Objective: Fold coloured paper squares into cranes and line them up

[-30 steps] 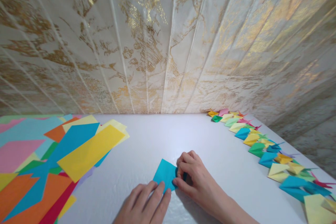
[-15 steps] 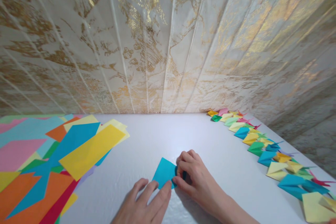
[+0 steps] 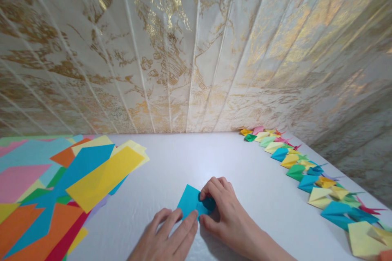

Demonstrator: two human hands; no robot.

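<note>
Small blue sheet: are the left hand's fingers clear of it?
No, fingertips of the left hand rest on the near side of the small blue sheet.

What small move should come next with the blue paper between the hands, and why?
Probably the right hand should press down the shaded right side of the blue paper: its thumb and index fingertips sit apart at that side, while the left hand has fingertips on the near edge, which should steady it.
</note>
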